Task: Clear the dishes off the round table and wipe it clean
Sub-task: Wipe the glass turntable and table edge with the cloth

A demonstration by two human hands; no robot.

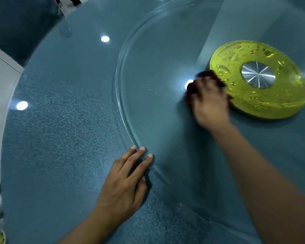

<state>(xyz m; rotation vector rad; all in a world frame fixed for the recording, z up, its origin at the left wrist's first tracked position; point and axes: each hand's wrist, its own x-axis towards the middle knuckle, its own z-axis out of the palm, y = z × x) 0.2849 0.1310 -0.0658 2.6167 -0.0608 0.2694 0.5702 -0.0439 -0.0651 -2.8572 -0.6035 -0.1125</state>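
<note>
One dark maroon wiping cloth (203, 80) lies on the clear round glass turntable (148, 106), just beside the single yellow patterned ring base (264, 106) with its silver metal hub (258, 76). The right hand (210, 103) presses on the cloth, blurred, fingers curled over it. The left hand (125, 184) rests flat, fingers straight, tips on the turntable's rim, atop the one round blue speckled table (60, 138)

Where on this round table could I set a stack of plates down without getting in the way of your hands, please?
The blue table is bare from its left edge to the glass turntable rim. The turntable's far-left part is bare too. It is crowded near the yellow hub, where the right hand presses a dark cloth, and at the near rim under the left hand.
</note>
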